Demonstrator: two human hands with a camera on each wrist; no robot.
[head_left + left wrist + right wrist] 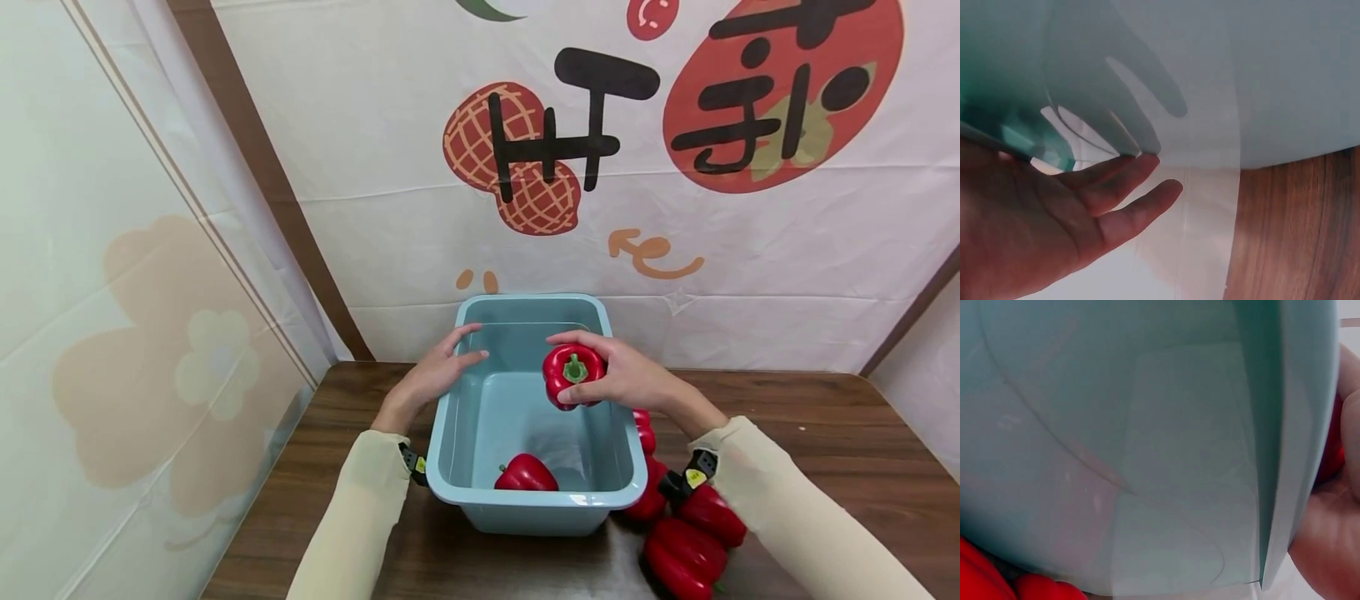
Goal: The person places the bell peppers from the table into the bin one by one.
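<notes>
A light blue plastic basin [537,498] stands on the table, with one red bell pepper [527,473] lying inside near its front wall. My right hand [633,379] grips another red bell pepper [553,375] over the basin's right side, its green stem facing me. In the right wrist view the basin's outer wall [1185,437] hides most of that hand [1322,544]. At the basin's left rim is my left hand [431,379], fingers spread and holding nothing. The left wrist view shows its fingertips [1147,164] right against the basin's outer wall [1197,81].
Several more red bell peppers [682,554] lie on the wooden table [810,442] to the right of the basin, partly under my right forearm. Behind the table hangs a white printed cloth [390,217], and another cloth [150,333] runs along the left.
</notes>
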